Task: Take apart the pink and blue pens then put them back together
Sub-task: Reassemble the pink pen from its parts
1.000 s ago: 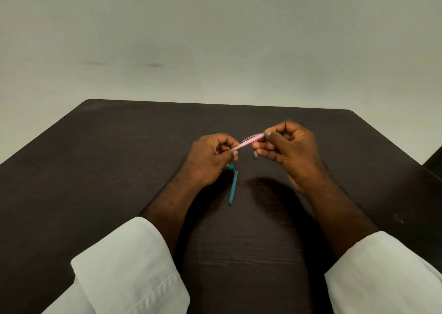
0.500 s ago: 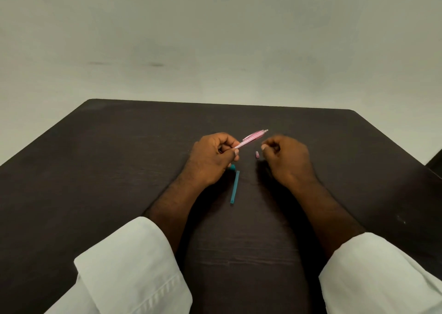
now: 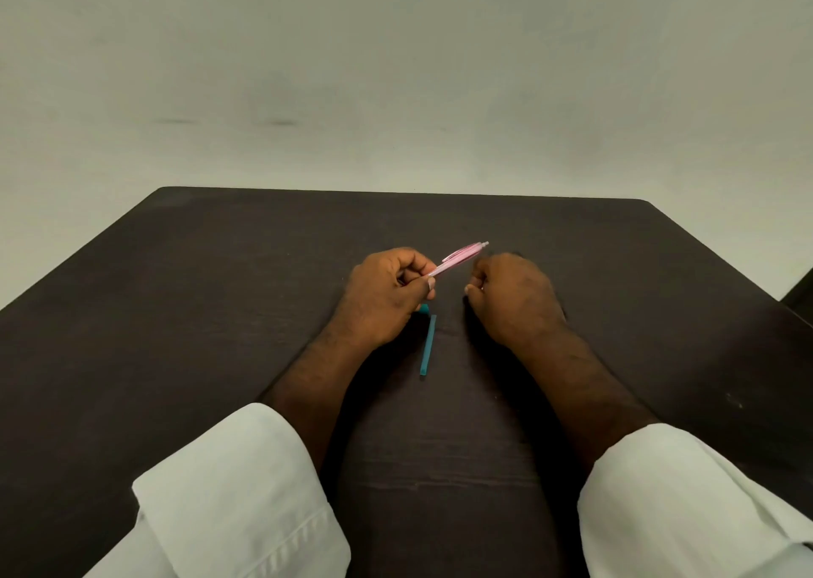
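**Desk:** What is the step here?

**Photographer:** A person's left hand (image 3: 382, 300) pinches the pink pen (image 3: 459, 258) by its lower end, thumb and curled fingers clamped on it. The clip end points up and away to the right, clear of the table (image 3: 220, 313). The pink pen looks to be mid-work, either being taken apart or rebuilt. I cannot say which from this.

**Desk:** And the right hand?

**Photographer:** The right hand (image 3: 517, 298) sits low on the table just beside the pen, knuckles up and fingers curled under. Whether they grip anything is hidden, so I cannot tell.

**Desk:** The blue pen?

**Photographer:** It is already apart. The blue barrel (image 3: 428, 344) lies flat on the table between the wrists, pointing toward the person. A small blue piece (image 3: 423, 309) peeks out from under the left hand, close to the barrel's far end.

**Desk:** What does the next move call for?

**Photographer:** In my judgement, a fine pinch from the right hand and a steady left. Any small part must meet the pink pen end-on and straight, and small pieces roll away easily.

**Desk:** And the setting?

**Photographer:** A dark wood-grain table stands against a plain pale wall (image 3: 396, 71). White sleeves (image 3: 237, 489) are rolled back at both forearms.
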